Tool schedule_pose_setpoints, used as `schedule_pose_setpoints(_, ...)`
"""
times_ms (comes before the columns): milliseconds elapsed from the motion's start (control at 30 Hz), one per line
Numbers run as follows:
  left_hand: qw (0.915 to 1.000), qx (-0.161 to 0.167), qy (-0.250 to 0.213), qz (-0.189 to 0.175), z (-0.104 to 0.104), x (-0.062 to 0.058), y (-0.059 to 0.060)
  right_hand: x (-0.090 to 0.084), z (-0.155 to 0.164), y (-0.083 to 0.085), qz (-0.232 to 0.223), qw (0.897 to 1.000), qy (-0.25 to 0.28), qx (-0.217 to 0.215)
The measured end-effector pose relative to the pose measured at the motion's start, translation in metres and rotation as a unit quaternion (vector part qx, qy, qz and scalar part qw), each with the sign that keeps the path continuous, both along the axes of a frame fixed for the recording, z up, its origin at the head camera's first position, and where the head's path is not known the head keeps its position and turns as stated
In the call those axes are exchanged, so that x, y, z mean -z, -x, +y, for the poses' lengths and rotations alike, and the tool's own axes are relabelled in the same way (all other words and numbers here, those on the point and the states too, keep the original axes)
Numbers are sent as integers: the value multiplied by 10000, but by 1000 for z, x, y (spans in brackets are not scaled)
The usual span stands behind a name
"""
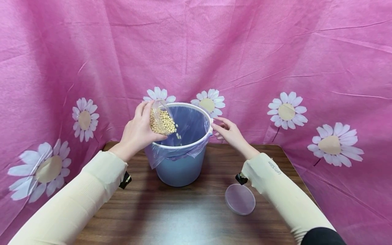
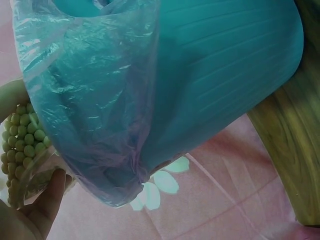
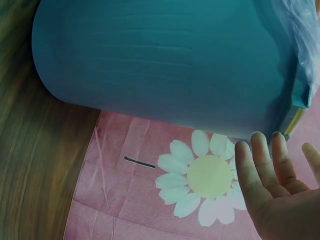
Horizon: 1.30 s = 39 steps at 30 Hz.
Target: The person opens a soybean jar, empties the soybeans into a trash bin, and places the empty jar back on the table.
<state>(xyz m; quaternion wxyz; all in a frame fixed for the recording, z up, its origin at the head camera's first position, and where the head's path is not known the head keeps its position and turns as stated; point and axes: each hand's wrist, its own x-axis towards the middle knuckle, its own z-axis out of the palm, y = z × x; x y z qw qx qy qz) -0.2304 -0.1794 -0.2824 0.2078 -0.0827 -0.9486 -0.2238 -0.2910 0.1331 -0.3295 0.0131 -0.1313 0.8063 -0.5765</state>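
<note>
On the table (image 1: 183,217), left hand (image 1: 137,131) grips tilted bean jar (image 1: 162,120).

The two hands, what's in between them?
In the head view, the blue bucket with its plastic liner stands between the left hand, tipping a cup of beans, and the right hand.

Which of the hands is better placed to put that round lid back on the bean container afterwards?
Probably the right hand: it is open and free, and the lid lies on its side.

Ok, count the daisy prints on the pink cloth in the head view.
6: two at left, two behind the bucket, two at right. Others may be hidden.
</note>
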Motion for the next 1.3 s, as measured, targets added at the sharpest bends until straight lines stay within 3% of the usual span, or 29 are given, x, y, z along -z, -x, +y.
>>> schedule_pose_setpoints(267,9999,39,105,119,0,1,1,-1,-13,11,-17,9996,-268,-77)
schedule_pose_setpoints(533,9997,40,153,180,0,2,1,7,-23,15,-133,9995,-239,141)
schedule_pose_setpoints(900,9991,-4,363,221,-1,1,2,20,-23,19,-537,9985,61,115)
schedule_pose_setpoints(1300,9990,50,393,224,-2,3,3,22,-24,17,-701,9972,241,74)
